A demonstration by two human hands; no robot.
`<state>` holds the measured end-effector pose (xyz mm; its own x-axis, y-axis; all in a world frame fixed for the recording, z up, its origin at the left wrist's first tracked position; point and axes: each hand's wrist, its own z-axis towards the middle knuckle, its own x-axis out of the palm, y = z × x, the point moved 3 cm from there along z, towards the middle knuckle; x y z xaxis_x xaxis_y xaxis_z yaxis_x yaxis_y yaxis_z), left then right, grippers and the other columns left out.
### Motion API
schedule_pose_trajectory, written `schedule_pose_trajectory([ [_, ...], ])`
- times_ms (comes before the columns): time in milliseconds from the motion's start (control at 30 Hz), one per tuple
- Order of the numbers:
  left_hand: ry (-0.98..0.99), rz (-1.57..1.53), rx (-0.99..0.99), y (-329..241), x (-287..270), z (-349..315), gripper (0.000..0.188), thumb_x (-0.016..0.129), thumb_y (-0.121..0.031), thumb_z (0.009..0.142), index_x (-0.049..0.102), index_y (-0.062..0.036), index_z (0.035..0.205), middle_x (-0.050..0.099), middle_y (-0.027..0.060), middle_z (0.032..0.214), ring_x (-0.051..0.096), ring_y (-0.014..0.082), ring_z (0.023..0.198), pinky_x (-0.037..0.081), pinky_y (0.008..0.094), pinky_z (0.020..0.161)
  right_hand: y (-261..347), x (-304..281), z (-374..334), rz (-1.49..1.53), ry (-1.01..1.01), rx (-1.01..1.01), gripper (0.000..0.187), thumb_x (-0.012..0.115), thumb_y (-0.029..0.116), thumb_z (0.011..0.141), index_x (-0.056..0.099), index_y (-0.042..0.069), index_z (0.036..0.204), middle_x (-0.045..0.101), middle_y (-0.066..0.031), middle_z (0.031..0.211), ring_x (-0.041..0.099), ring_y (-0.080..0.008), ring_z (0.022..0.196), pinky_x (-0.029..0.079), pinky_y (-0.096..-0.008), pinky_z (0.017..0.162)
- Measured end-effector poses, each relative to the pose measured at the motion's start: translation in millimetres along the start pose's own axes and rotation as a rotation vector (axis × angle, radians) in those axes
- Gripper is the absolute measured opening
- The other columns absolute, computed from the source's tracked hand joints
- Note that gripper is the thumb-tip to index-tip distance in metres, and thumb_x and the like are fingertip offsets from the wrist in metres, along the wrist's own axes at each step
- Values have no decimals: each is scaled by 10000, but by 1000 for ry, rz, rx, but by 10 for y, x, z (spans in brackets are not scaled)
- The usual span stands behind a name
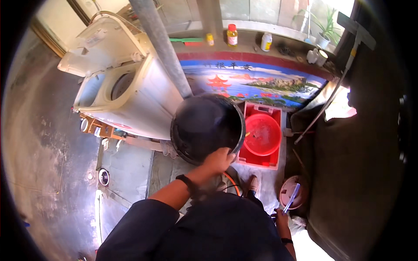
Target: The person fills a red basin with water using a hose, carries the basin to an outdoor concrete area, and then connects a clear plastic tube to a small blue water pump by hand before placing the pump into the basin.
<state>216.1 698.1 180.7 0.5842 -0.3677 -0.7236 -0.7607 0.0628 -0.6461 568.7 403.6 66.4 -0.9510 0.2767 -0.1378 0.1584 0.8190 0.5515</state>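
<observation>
Left grip (219, 161) holds tub (207, 128) by rim, beside crate (261, 163)

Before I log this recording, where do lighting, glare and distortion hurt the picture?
Head view: glare bleaches the window at upper right and a patch below the right hand; head view: the black tub is dark inside, little detail; the window ledge bows.

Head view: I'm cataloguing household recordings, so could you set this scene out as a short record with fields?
Left hand: holds a black tub by its rim
Right hand: holds a slim bluish-white item, kind unclear
Right of tub: red basin inside a red crate
Left of tub: whitish washing machine, lid raised
Beyond tub: landscape banner, below a ledge with bottles
</observation>
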Motion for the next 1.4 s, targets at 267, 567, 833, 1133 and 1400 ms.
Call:
schedule_pose_trajectory([
  [267,-242,-47,63,129,-373,185,287,548,-208,917,642,-21,1113,642,239,1103,612,416,1010,485,459,893,40,4,-85,6,-13,5,456,530,400,983,591,-22,1145,675,-159,775,611,-201,520,435,-290,450],
  [567,-150,270,277,-145,-459,347,249,638,-126,822,656,-50,1059,640,177,1035,611,366,964,505,446,815,13,-33,-122,61,-34,18,461,546,398,974,599,-29,1137,668,-149,789,617,-190,516,423,-272,436],
  [833,-95,597,547,-248,-361,625,169,629,-227,780,700,-82,830,668,104,924,620,309,932,497,464,769,0,-84,-181,68,-66,42,462,542,393,969,610,-36,1128,676,-154,824,626,-188,533,433,-275,457],
  [1133,66,839,396,-76,-161,793,264,567,-244,836,736,-106,986,640,99,1174,471,302,1280,318,555,1082,-42,-116,-256,95,-111,75,458,548,401,969,616,-15,1147,680,-140,827,640,-185,562,439,-276,469],
  [1400,25,870,462,-41,-121,880,241,534,-153,832,718,-73,967,634,121,1129,492,317,1242,336,530,1059,-46,-139,-251,94,-124,85,473,543,425,960,625,-3,1144,681,-131,826,642,-180,564,443,-280,472],
])
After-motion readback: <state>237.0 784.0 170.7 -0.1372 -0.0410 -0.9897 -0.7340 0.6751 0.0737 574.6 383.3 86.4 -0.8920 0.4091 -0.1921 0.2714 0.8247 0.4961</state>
